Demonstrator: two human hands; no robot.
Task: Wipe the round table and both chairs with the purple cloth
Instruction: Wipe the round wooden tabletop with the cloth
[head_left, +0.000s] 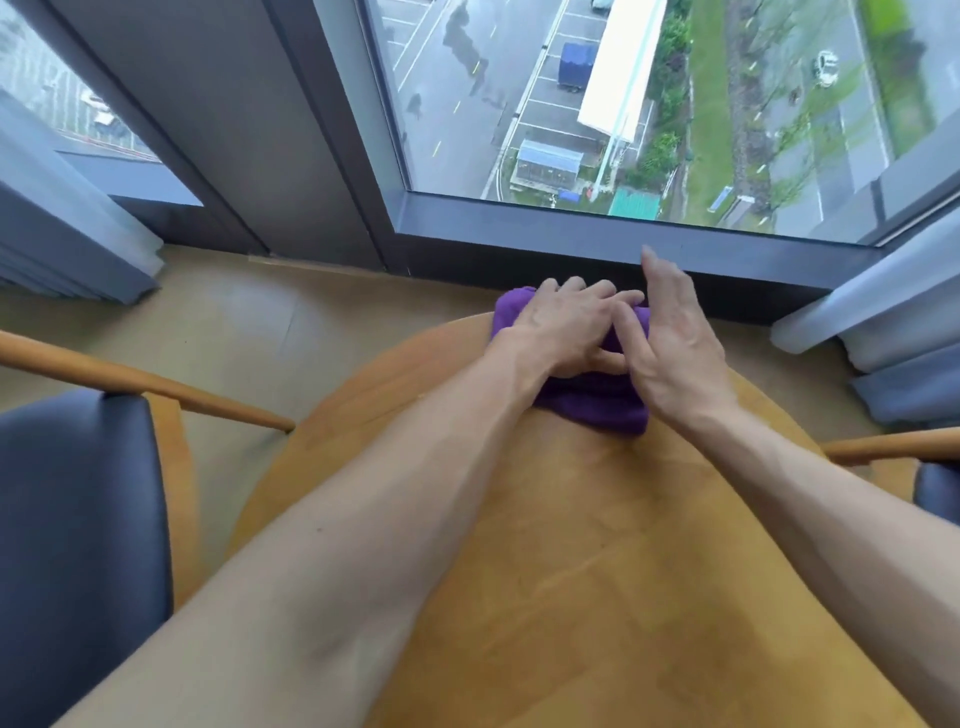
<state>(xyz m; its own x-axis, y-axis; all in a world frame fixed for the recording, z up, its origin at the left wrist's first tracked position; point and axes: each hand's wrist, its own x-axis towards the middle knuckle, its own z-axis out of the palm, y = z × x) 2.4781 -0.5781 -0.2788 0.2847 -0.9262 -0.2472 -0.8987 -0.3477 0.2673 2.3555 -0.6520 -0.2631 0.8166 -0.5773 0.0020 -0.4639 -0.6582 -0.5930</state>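
- Purple cloth (597, 410) lies bunched at the far side of the round tabletop (571, 545), toward the window (623, 104); its far-left corner reaches or slightly overhangs the far rim.
- Cloth's long axis runs from far-left to near-right, slantwise across the reach of both arms.
- Left hand (563, 327) sits on top of the cloth, palm down. Fingers (576, 288) bent and spread over the bundle; whether they pinch the fabric or only press it, cannot tell.
- Right hand (670, 343) stands edge-on just beside the cloth's right side, fingers (657, 273) straight and together, pointing toward the window. It touches the left hand's fingertips and seems to rest against the cloth; holds nothing.
- Cloth is directly under the left hand and to the left of the right palm, so both are equally near; the left has the better purchase.
- Judgement: most of the tabletop lies bare on the near side of the cloth, so the next stroke likely pulls back toward the body.
- Left chair (78, 493) and right chair (935, 493) flank the tabletop, well apart from the cloth.
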